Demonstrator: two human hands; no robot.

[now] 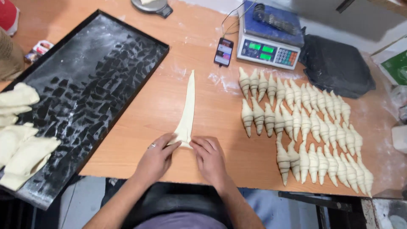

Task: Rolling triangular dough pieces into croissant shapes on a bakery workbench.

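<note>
Your left hand (156, 159) & right hand (210, 157) pinch the wide near end of one long pale dough triangle (187, 111), fingers curled on it, tip pointing away from you. Right of it: approx 40 rolled raw croissants (303, 127) in 3 rows. Left: 1 black floured baking tray (91, 80).
</note>
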